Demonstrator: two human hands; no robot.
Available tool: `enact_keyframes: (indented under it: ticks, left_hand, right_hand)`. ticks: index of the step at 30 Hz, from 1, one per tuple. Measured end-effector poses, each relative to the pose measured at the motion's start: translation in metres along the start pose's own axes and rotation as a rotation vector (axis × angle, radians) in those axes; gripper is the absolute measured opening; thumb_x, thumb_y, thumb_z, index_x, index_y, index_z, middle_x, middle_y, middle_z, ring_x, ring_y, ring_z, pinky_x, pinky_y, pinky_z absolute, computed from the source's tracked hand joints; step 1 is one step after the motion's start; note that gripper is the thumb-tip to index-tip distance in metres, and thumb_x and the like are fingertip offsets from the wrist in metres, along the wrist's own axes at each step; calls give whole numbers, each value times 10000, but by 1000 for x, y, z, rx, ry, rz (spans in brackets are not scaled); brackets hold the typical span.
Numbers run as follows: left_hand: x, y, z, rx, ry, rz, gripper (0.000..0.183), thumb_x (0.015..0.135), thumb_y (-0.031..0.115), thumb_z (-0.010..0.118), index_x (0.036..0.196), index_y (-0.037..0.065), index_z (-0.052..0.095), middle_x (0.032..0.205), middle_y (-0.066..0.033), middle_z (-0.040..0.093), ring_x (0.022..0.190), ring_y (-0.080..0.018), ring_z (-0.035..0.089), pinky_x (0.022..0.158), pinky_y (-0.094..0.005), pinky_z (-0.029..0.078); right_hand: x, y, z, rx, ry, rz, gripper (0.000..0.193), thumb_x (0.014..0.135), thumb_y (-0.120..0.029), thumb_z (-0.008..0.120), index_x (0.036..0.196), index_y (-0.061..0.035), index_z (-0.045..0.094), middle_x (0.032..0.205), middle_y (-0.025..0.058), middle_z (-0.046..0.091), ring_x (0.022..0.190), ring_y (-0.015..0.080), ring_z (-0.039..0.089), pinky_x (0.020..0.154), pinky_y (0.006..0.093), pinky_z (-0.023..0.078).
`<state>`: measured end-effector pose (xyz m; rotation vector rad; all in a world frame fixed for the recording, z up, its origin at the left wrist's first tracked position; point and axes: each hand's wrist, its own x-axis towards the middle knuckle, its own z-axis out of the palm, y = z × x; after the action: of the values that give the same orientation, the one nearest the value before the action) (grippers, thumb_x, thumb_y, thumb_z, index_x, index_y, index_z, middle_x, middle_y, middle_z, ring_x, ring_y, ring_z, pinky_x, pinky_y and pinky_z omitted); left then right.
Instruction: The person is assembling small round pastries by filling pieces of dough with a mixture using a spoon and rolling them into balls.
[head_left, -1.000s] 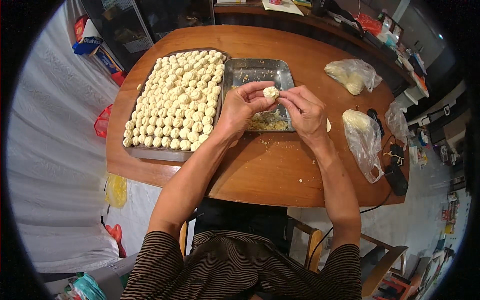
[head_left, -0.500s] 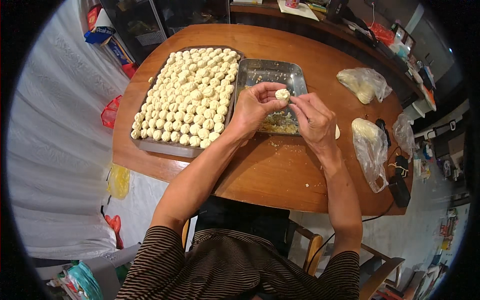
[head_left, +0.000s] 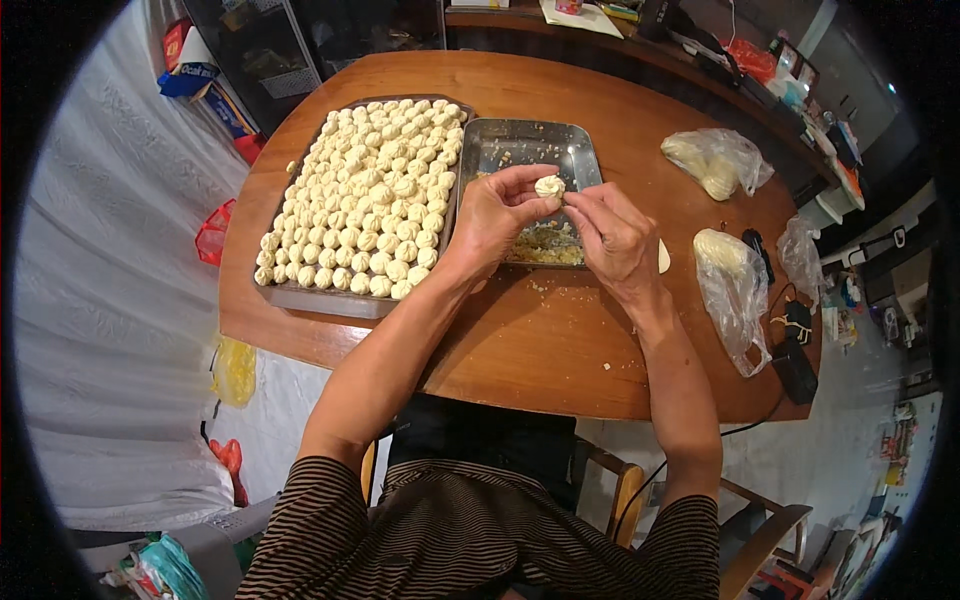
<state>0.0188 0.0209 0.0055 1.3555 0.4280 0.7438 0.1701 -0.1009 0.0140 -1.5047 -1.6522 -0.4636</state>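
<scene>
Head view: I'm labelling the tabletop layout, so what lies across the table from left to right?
Tray of dumplings → metal pan with the left hand and right hand pinching a dumpling over it → two plastic bags of dough.

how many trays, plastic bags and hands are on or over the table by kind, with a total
metal trays: 2, the dumpling tray and the filling tray
clear plastic bags: 3
hands: 2, left hand, right hand, pinching one dumpling
total: 7
</scene>
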Motion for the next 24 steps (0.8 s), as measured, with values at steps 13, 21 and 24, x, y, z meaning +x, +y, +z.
enact_keyframes:
  ticks: [13, 21, 24]
  left_hand:
    - [-2, 7, 2, 93, 45, 2, 416, 938, 24, 780, 1340, -22, 684, 944, -22, 681, 884, -114, 679, 834, -253, 582]
    - [-15, 43, -42, -73, 98, 55, 435, 959, 37, 747, 1374, -40, 643, 1123, -152, 745, 1012, -212, 743, 963, -318, 593]
    - [-24, 63, -106, 226, 145, 116, 463, 965, 144, 764, 1371, -47, 648, 1189, -181, 750, 1082, -211, 748, 1021, -348, 577]
  right_hand:
    - [1, 4, 3, -11, 53, 34, 176, 920, -1, 741, 1091, -37, 765, 963, 129, 736, 825, 320, 752, 681, 411, 589]
    - [-3, 0, 7, -15, 1, 59, 162, 943, 14, 714, 1097, -7, 761, 980, 141, 737, 842, 307, 749, 724, 381, 583]
    - [-4, 5, 10, -14, 0, 50, 157, 949, 11, 710, 1097, -6, 758, 993, 143, 740, 847, 299, 748, 722, 376, 581]
